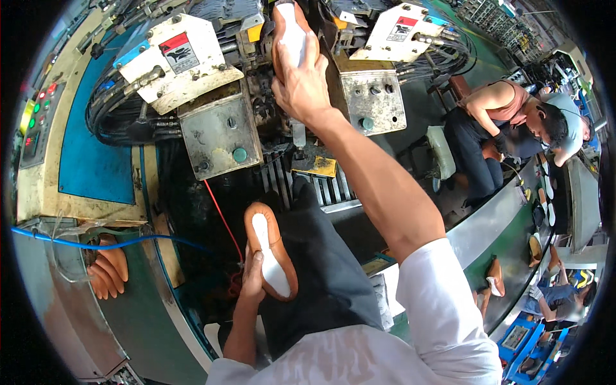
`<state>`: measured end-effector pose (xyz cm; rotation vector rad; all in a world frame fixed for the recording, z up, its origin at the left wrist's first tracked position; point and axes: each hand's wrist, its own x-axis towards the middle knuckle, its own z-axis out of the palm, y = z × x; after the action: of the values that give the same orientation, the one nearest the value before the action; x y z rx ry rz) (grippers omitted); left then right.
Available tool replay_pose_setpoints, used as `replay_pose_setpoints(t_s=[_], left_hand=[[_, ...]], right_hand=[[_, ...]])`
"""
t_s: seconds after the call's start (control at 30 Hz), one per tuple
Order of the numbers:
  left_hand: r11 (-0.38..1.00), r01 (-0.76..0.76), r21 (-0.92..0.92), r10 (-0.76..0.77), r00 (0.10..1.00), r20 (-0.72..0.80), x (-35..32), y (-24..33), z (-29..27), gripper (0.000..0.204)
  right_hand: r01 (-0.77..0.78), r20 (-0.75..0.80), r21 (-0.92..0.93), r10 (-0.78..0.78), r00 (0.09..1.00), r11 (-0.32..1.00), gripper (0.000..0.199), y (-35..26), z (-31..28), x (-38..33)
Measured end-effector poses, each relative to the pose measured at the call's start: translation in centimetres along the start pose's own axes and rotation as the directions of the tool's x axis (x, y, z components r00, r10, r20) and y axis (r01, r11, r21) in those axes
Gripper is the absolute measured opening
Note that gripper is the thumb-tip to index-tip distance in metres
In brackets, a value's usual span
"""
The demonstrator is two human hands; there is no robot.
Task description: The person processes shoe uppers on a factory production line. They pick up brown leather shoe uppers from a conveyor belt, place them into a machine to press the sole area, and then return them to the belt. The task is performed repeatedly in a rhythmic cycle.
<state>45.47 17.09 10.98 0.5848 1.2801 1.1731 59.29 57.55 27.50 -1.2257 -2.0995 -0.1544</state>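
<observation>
Half-curled hands (301, 90) (253, 277) seemingly grip shoes (274, 266) (292, 29).

From my remote seat I see a belt (507, 232) right of the machine (221, 138), bearing brown shoes (495, 277); left of the machine, stacked brown uppers (110, 273) seem to lie on a green strip (135, 327).

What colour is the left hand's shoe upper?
Orange-brown; the shoe upper shows best in the head view.
</observation>
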Motion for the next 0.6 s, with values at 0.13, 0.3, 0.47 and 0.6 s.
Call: replay_pose_setpoints(t_s=[0.13, 0.3, 0.47, 0.6], left_hand=[[0.995, 0.085, -0.055, -0.085, 0.996, 0.009, -0.3, -0.3, -0.6, 0.074], [0.972, 0.150, -0.181, -0.142, 0.988, 0.055, 0.5, 2.0, 1.0, 0.078], [0.963, 0.180, -0.198, -0.164, 0.982, 0.097, 1.5, 3.9, 1.7, 0.074], [0.957, 0.162, -0.242, -0.146, 0.986, 0.085, 0.6, 5.4, 1.5, 0.073]], right_hand=[[-0.027, 0.046, 0.002, 0.027, 0.999, 1.000, 0.079, 0.2, 1.4, 4.2], [-0.004, -0.004, -0.037, 0.004, 1.000, 0.999, 0.077, 0.4, 0.9, 5.6], [-0.061, 0.026, -0.002, 0.061, 0.998, 0.998, 0.078, 0.0, -0.7, 6.8], [-0.060, 0.037, 0.001, 0.060, 0.998, 0.998, 0.079, -0.9, -0.8, 7.8]])
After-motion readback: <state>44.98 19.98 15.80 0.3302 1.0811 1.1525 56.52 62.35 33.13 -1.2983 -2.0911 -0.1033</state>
